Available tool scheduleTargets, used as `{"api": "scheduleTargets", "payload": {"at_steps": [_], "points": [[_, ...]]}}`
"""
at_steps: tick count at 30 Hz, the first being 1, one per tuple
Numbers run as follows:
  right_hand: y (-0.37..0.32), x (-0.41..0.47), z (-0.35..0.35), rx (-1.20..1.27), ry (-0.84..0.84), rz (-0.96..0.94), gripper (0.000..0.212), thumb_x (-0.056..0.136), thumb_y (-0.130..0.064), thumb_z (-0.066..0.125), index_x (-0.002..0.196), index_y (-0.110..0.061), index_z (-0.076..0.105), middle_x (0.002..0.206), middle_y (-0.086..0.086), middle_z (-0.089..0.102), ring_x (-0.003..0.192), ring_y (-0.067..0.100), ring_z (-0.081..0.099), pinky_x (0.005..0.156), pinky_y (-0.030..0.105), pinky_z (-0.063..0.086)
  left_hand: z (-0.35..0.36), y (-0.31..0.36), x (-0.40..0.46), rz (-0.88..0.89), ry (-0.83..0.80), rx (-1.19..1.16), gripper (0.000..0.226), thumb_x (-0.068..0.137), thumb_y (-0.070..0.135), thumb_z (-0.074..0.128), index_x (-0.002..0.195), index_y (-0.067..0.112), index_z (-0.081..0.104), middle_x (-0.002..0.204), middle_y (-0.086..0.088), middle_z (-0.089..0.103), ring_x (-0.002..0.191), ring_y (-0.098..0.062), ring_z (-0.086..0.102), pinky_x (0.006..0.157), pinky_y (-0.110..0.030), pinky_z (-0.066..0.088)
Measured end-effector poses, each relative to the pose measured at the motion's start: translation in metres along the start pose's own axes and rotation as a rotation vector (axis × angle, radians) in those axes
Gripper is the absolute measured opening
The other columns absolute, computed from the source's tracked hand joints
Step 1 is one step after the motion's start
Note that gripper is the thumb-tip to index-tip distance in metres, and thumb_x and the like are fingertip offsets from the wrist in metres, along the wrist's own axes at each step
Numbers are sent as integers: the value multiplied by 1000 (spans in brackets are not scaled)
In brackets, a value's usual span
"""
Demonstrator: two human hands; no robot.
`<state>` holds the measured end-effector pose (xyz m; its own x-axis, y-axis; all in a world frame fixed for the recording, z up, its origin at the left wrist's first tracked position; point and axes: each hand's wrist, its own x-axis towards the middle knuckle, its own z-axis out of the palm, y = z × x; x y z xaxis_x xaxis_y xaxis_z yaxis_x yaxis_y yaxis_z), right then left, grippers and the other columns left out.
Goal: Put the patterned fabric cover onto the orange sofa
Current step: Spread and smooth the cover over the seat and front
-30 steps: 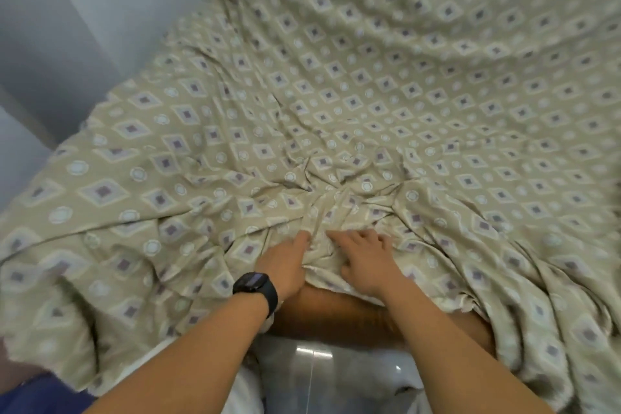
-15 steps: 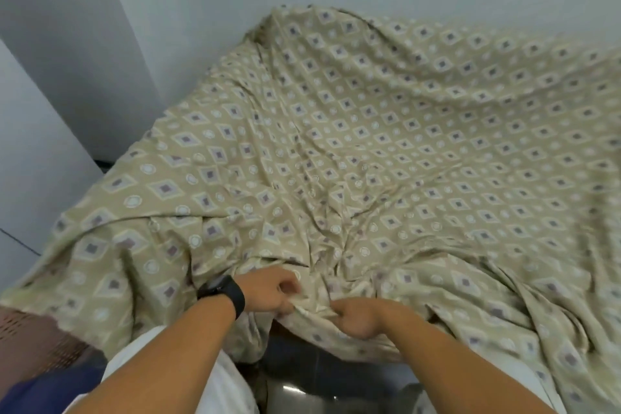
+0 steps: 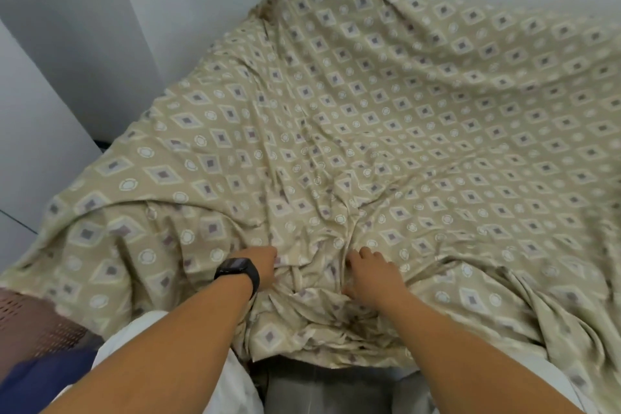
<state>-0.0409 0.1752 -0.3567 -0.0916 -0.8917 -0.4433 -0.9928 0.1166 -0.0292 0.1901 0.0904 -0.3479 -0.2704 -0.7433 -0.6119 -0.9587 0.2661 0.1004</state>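
The patterned fabric cover [image 3: 386,131] drapes the whole sofa, hiding the orange. My left hand [image 3: 265,262] and right hand [image 3: 373,274] sit on its bunched front edge, fingers curled into the folds, probably to tug it straight.

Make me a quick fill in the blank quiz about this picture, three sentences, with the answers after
The black watch sits on the person's ____ wrist.
The cover is beige, printed with circles and ____ shapes.
Both the left hand and the right hand rest on the cover's ____ edge, nearest the person.

Answers: left; diamond; front
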Motion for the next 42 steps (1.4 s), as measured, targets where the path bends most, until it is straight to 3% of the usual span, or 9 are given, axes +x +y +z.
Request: {"api": "scheduleTargets", "payload": {"at_steps": [5, 8, 11, 14, 17, 22, 30, 37, 42], "points": [[-27, 0, 1, 45, -265, -186, 27, 100, -22, 49, 122, -13, 60, 124, 11, 62, 109, 28, 60, 92, 37, 47, 23, -43, 0, -272, -139, 1, 47, 106, 31, 45, 148, 11, 45, 154, -8, 45, 139, -25, 46, 113, -32, 40], [-41, -14, 8, 237, -402, -310, 23, 99, -26, 49, 116, -15, 61, 120, 9, 62, 104, 25, 56, 95, 37, 43, 18, -40, -13, -235, -102, 74, 42, 108, 28, 32, 142, 14, 51, 149, -8, 51, 132, -27, 52, 104, -36, 43], [-46, -13, 12, 296, -137, -199, 14, 96, -28, 48, 106, -24, 57, 110, -1, 62, 107, 25, 57, 101, 45, 39, 10, -16, -18, -108, 83, 89, 26, 100, 22, 46, 120, 15, 60, 123, -9, 64, 102, -28, 64, 77, -34, 46], [-36, -6, 8, 180, 142, -68, 33, 95, -38, 52, 126, -27, 50, 125, 1, 52, 118, 29, 50, 101, 48, 36, 1, -5, -15, -31, 279, 32, 37, 95, 20, 53, 131, 21, 46, 129, -8, 53, 111, -33, 59, 79, -40, 48], [-26, -5, 11, 68, 137, -2, 42, 93, -39, 52, 133, -27, 44, 130, 0, 46, 121, 29, 44, 101, 48, 35, 0, -2, -4, 90, 286, -1, 51, 94, 19, 55, 142, 28, 39, 136, -4, 45, 118, -32, 52, 87, -44, 50], [-28, -2, 18, -68, 115, -57, 23, 94, -21, 46, 115, -21, 55, 117, 3, 57, 113, 29, 49, 97, 47, 35, 7, -4, 9, 130, 284, 174, 24, 97, 9, 42, 114, 20, 55, 116, -8, 59, 101, -32, 57, 80, -41, 49], [-25, 4, -16, 400, 27, -95, 16, 100, -26, 47, 84, -30, 46, 85, -10, 59, 88, 18, 54, 95, 44, 34, 13, -15, 16, 66, 303, 59, 42, 89, 3, 57, 125, 20, 43, 129, -6, 40, 118, -32, 43, 86, -44, 50], [-1, -15, -18, 121, -46, -1, 32, 93, -12, 42, 121, -28, 45, 110, -3, 65, 108, 24, 58, 106, 49, 26, 8, -23, 12, 23, 356, 213, 37, 94, 2, 49, 129, 15, 48, 130, -8, 48, 124, -30, 45, 94, -43, 49], [0, -21, -13, 97, -96, 2, 59, 96, -18, 42, 151, -31, 26, 128, 3, 63, 125, 29, 54, 113, 56, 18, -11, -36, -13, 81, 372, 188, 18, 92, 8, 47, 106, 18, 41, 102, -9, 61, 93, -33, 61, 76, -40, 51]]}}
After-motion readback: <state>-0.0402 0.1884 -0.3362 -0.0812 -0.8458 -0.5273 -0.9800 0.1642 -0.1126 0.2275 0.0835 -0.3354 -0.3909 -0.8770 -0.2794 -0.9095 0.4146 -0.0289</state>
